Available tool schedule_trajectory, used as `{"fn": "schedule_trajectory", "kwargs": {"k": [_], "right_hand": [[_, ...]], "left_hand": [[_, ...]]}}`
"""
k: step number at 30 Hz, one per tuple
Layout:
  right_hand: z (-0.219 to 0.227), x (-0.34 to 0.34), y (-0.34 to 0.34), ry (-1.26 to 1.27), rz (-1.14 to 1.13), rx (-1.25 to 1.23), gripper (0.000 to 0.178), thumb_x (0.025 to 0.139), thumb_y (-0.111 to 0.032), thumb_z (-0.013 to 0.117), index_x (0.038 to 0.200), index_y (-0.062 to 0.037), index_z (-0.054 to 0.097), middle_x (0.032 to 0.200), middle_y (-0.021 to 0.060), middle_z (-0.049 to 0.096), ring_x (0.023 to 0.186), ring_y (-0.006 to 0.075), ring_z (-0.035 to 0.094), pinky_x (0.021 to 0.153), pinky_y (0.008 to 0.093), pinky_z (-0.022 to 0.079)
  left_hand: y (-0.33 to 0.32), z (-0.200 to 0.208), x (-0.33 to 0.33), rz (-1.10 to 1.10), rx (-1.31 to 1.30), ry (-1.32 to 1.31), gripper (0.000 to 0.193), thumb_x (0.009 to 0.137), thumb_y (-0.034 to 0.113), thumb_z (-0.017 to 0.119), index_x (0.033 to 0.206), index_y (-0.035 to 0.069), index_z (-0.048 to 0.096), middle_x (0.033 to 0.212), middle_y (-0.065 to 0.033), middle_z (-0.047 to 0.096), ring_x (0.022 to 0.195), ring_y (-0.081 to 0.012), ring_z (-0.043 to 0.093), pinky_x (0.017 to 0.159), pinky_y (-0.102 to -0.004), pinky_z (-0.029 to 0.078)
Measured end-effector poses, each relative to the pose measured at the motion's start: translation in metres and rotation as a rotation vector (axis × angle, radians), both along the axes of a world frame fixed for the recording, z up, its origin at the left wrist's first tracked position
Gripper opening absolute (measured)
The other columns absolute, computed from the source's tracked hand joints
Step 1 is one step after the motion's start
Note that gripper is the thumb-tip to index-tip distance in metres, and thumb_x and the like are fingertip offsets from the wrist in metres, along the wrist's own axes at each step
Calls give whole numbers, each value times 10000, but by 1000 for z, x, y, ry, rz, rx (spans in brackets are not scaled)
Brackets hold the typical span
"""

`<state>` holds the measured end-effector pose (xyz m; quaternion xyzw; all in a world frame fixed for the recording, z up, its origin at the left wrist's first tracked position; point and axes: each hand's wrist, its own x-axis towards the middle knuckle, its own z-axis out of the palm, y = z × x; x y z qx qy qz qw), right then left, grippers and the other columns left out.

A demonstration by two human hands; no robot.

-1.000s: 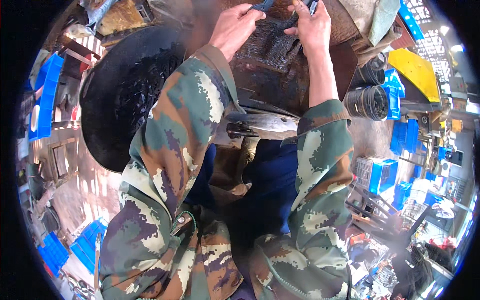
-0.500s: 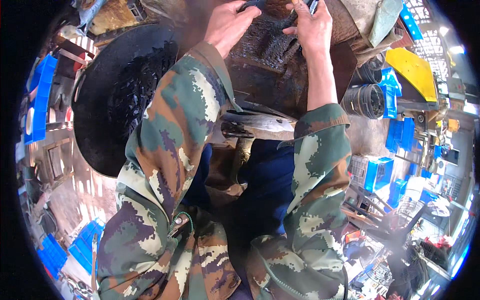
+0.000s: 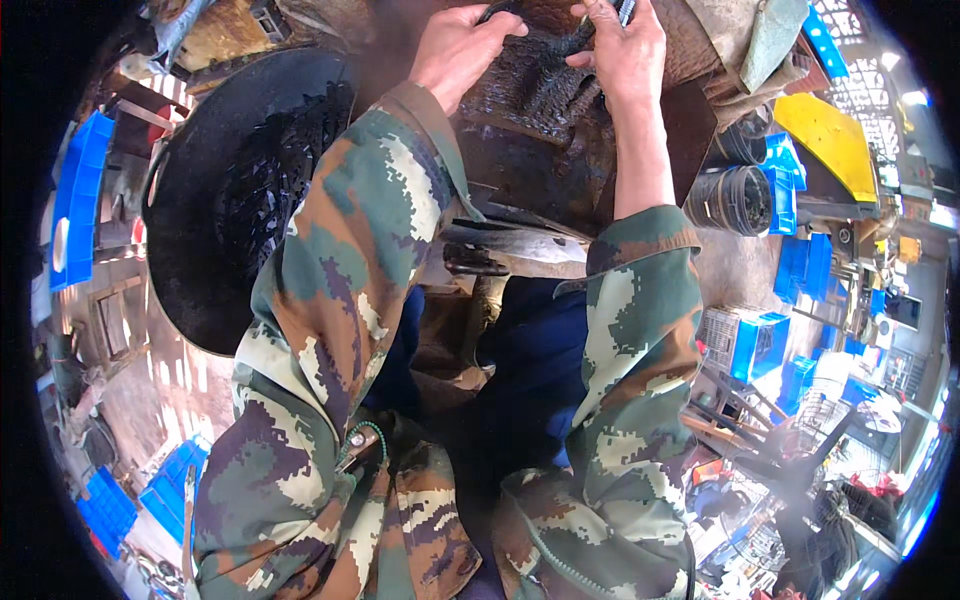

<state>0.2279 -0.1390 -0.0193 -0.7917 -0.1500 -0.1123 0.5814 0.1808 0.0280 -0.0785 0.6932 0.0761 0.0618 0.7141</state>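
At the top edge, over a dark, grimy work surface (image 3: pixel 540 165), both my hands are closed. My left hand (image 3: pixel 462 52) pinches a small dark piece (image 3: pixel 502 9) between thumb and fingers; its far end is cut off by the picture's edge. Across a short gap, my right hand (image 3: pixel 630 55) grips a slim shiny metal piece (image 3: pixel 626 12), also cut off at the top, so its kind is not clear. Between the hands lies a wet-looking, rough dark patch (image 3: pixel 535 85).
A big black pan (image 3: pixel 190 220) holding several dark slivers stands at the left. Right of the work surface are black buckets (image 3: pixel 735 200), blue crates (image 3: pixel 765 345) and a yellow panel (image 3: pixel 825 145). Another blue crate (image 3: pixel 85 200) is far left. A dark fan (image 3: pixel 800 465) stands lower right.
The dark piece in my left hand has shifted slightly, and its fingers have moved a little. My right hand stays nearly in place.
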Motion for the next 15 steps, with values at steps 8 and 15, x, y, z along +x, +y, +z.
{"fn": "schedule_trajectory", "kwargs": {"k": [8,15], "right_hand": [[-1,1,4,27,-24,19,265,982,-196,628,1132,15,574,898,113,659,691,173,656,435,283,560],[-8,0,-1,91,-52,102,286,975,-224,642,1173,-26,583,930,115,660,714,194,664,425,304,566]], "left_hand": [[-5,11,-11,26,1,-44,210,966,291,652,1011,120,765,675,76,511,557,-2,408,480,-212,312],[-9,27,-26,17,74,-33,237,917,331,711,1000,116,767,723,72,541,539,-6,377,461,-214,259]]}}
